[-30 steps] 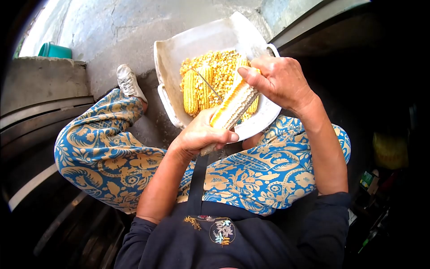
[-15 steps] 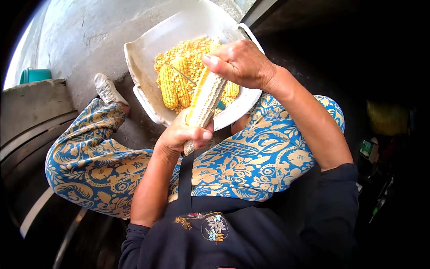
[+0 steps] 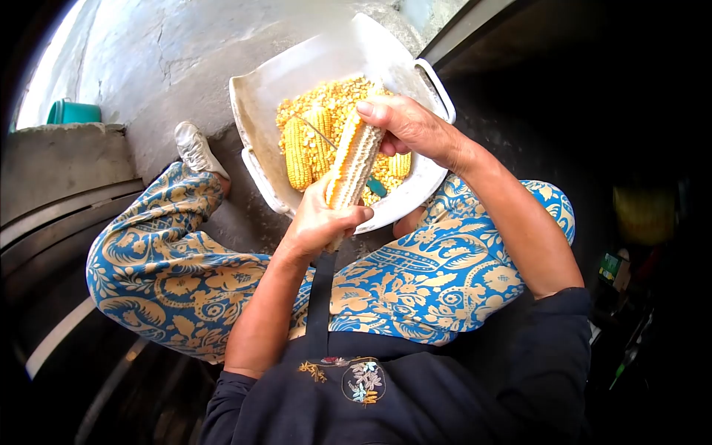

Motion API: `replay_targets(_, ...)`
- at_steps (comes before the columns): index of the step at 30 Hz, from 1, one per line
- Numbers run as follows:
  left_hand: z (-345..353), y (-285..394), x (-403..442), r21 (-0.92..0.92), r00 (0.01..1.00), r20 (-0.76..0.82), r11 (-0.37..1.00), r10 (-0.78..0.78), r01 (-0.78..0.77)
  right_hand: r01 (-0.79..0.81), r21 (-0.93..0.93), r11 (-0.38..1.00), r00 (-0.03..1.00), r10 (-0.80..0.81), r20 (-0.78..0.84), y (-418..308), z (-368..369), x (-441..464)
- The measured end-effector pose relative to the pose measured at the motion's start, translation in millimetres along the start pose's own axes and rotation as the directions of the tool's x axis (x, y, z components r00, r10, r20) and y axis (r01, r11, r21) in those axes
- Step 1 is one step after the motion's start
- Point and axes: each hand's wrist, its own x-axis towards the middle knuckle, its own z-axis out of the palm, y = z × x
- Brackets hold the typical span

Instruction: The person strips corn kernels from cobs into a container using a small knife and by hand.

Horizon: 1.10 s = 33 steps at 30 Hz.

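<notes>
A partly stripped corn cob, yellow along its left side and pale on the right, slants over a white tub. My left hand is wrapped round the cob's lower end. The upper end is gripped by my right hand, thumb on top. Beneath lie loose yellow kernels and whole corn cobs. A thin metal shaft rests across the cobs, and a teal handle shows to the right of the held cob.
The tub stands on a grey concrete floor between my legs in patterned trousers. At the far left a green container is behind a low concrete ledge. Dim clutter lies at the right.
My right thumb has shifted along the cob and its fingers have loosened somewhat. More of the teal handle shows now. The camera view has shifted; both hands still hold the cob.
</notes>
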Motion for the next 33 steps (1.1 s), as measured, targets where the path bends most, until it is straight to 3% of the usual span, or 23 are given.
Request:
replay_targets(6, -7, 2, 0, -0.099, 0.997, 0.057, 0.993, -0.054, 0.060, 0.007, 0.053, 0.999, 0.999, -0.009, 0.036, -5, 0, -4)
replay_targets(8, -7, 1, 3, 0.021, 0.999, -0.019, 0.999, 0.037, -0.037, -0.004, 0.054, 0.999, 0.998, 0.001, 0.056, -15, -3, -9)
replay_targets(11, -7, 11, 4, 0.140, 0.996, -0.059, 0.988, 0.066, -0.057, -0.022, 0.067, 0.998, 0.996, 0.015, 0.091, -21, -2, -10)
replay_targets(14, -8, 5, 6, 0.106, 0.997, -0.022, 0.992, 0.075, -0.072, 0.076, -0.059, 0.995, 0.993, -0.080, -0.083, -25, 1, -8)
replay_targets(15, -7, 4, 6, 0.081, 0.996, -0.001, 0.993, 0.090, -0.090, 0.237, -0.185, 0.954, 0.944, -0.271, -0.187, -7, 2, 0)
replay_targets(17, -6, 9, 0, 0.111, 0.998, 0.058, 0.993, 0.020, -0.026, 0.259, -0.453, 0.853, 0.897, -0.386, -0.214, -18, 2, -5)
replay_targets(18, -8, 15, -1, 0.106, 0.994, 0.103, 0.994, -0.024, 0.013, 0.289, -0.614, 0.735, 0.861, -0.480, -0.169, -16, -1, -5)
replay_targets(19, -8, 18, -3, 0.097, 0.985, 0.156, 0.993, -0.076, 0.061, 0.203, -0.736, 0.646, 0.861, -0.475, -0.179, -25, 0, -9)
replay_targets(20, -8, 15, -3, 0.066, 0.988, 0.154, 0.998, -0.032, 0.022, 0.240, -0.804, 0.544, 0.828, -0.547, -0.123, -32, -2, -10)
replay_targets(25, -11, 10, -2, 0.041, 0.969, 0.226, 0.993, 0.102, -0.114, 0.312, -0.794, 0.522, 0.853, -0.521, -0.007, -38, -8, -15)
replay_targets(27, -13, 15, -7, -0.027, 0.965, 0.258, 0.999, 0.043, -0.037, 0.358, -0.791, 0.496, 0.835, -0.548, 0.034, -41, -6, -16)
replay_targets(33, -10, 17, -9, -0.022, 0.965, 0.254, 0.998, 0.058, -0.054, 0.331, -0.776, 0.537, 0.826, -0.562, -0.037, -41, -1, -18)
